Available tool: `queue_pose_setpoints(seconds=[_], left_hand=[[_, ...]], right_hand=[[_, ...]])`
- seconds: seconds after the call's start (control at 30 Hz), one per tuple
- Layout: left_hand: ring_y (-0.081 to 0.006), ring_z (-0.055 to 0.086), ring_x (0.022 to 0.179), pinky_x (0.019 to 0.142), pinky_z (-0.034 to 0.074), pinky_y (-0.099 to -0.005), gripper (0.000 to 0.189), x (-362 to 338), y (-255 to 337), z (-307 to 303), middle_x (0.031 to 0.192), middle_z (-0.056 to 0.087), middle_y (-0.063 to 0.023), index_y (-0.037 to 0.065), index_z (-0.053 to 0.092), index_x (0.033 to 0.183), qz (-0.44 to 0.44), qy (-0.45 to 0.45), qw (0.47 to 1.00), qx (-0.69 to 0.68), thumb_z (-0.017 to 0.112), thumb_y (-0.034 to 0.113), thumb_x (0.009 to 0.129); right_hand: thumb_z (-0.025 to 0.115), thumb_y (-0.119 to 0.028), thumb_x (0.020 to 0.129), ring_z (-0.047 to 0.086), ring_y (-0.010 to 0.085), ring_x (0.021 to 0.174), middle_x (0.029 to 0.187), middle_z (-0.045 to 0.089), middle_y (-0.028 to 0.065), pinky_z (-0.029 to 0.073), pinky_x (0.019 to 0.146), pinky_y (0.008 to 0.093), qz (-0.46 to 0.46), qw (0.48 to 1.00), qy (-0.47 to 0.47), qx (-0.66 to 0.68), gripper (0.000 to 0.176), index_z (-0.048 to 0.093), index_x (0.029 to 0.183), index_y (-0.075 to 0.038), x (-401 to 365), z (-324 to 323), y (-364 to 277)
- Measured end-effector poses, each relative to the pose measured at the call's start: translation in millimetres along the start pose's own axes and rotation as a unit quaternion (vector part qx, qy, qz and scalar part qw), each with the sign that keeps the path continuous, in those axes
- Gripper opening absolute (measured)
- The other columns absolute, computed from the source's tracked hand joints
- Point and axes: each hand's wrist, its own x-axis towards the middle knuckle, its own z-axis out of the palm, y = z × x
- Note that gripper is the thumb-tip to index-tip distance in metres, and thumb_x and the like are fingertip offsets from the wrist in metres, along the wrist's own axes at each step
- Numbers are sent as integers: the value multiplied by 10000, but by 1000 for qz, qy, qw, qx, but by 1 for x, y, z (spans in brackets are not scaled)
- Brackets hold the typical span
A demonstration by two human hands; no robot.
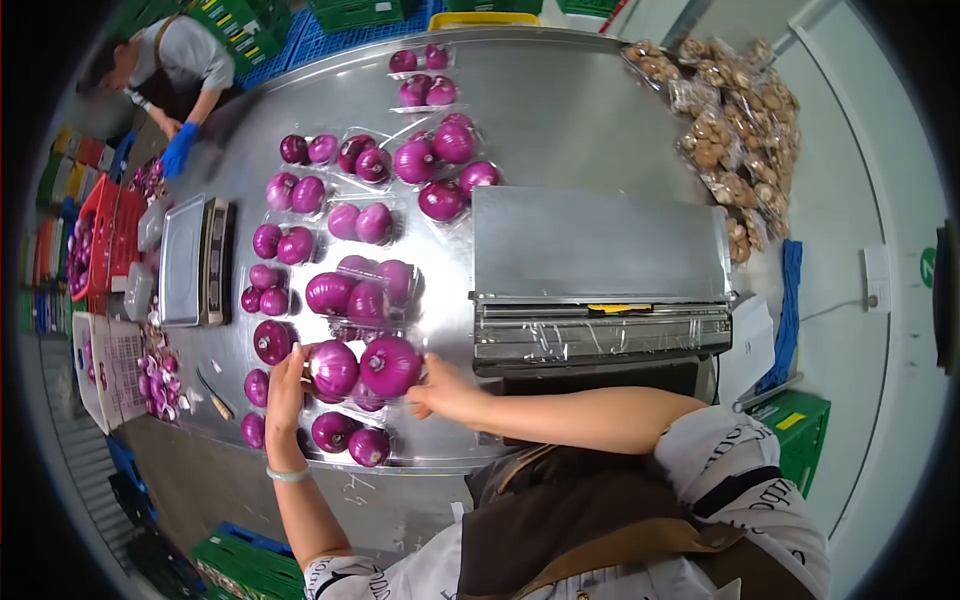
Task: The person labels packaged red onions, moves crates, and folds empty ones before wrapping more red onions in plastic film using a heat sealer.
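Note:
Between my two hands is a clear tray with two large red onions [390,366], raised in front of other packs. My left hand [287,392] grips its left side, fingers pointing away from me. My right hand [447,390] grips its right side, with the fingers curled at the edge. Just beyond stands a pack of several red onions [366,300] in a clear tray. Nearer to me, two red onions [351,440] sit together, partly under the held tray. A single large red onion [273,342] lies beside my left fingertips.
More red onion packs [374,222] stand in rows on the steel table [560,110]. A film wrapping machine [600,335] is at right, bagged mushrooms [735,130] behind it. A scale [195,262], a knife [215,395] and a red crate [108,235] are left; a co-worker [190,60] stands far left.

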Motion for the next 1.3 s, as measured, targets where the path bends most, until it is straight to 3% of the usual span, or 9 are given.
queue_pose_setpoints(seconds=[0.3, 0.63, 0.73, 0.8, 0.97, 1.13, 1.17, 1.23, 1.3], left_hand=[[-147, 585, 715, 598, 513, -268, 468, 13, 111, 207, 1072, 593, -132, 33, 568, 1236, 157, -111, 977, -89, 405, 388, 979], [-114, 575, 730, 633, 528, -267, 533, 12, 143, 333, 943, 609, -67, -41, 517, 1260, 85, -221, 963, -127, 467, 403, 969], [-112, 569, 759, 680, 478, -247, 412, -12, 124, 290, 926, 632, -59, -16, 529, 1255, 144, -87, 984, -66, 569, 229, 926], [-161, 578, 722, 690, 464, -283, 140, -16, 90, 264, 807, 649, -85, -21, 658, 915, 160, 81, 981, 68, 675, 71, 811], [-284, 532, 749, 691, 424, -409, 252, -41, 60, 298, 721, 600, -92, 41, 684, 730, 313, 185, 876, 316, 786, 268, 692], [-263, 526, 732, 710, 419, -388, 213, -27, 71, 311, 722, 593, -79, 47, 659, 804, 248, 62, 930, 264, 689, 258, 804], [-221, 533, 705, 696, 415, -346, 202, -32, 87, 294, 722, 601, -71, 56, 615, 800, 106, -73, 972, 194, 609, 245, 872], [-192, 554, 708, 686, 415, -308, 196, -34, 114, 252, 757, 626, -90, 60, 571, 802, 12, -275, 961, -18, 573, 229, 900], [-202, 591, 759, 672, 430, -327, 207, -44, 151, 234, 791, 641, -117, 67, 519, 790, 57, -332, 932, -134, 570, 229, 910]], right_hand=[[496, -27, 810, 614, 179, 553, 777, 617, 139, 498, 464, 285, -91, 977, 161, -105, 353, 438, 1138, 87, -125, -219, -55], [563, -96, 821, 591, 152, 585, 744, 620, 100, 466, 516, 254, -83, 956, 224, -170, 393, 479, 1171, 60, -201, -341, -22], [641, -193, 819, 593, 191, 756, 800, 603, 77, 474, 668, 311, -170, 904, 309, -240, 365, 552, 1118, -3, -244, -356, 4], [683, -284, 813, 563, 233, 852, 828, 581, 73, 451, 760, 358, -214, 781, 415, -416, 335, 622, 1031, -38, -277, -361, 22], [735, -347, 734, 507, 275, 857, 803, 563, 76, 375, 777, 402, -170, 672, 476, -541, 302, 647, 772, -61, -257, -336, 70], [644, -246, 837, 536, 254, 729, 747, 575, 93, 417, 701, 370, -238, 783, 383, -429, 248, 594, 742, -23, -226, -335, 75], [629, -221, 852, 537, 239, 691, 736, 572, 93, 425, 675, 358, -242, 824, 347, -376, 229, 589, 755, -18, -231, -342, 71], [526, -203, 932, 524, 138, 673, 695, 563, 71, 416, 601, 310, -172, 969, 145, -107, 204, 534, 819, -34, -269, -350, 45], [508, -199, 944, 562, 183, 700, 738, 600, 97, 425, 607, 327, -189, 977, 52, 78, 163, 512, 859, -60, -294, -355, 31]])
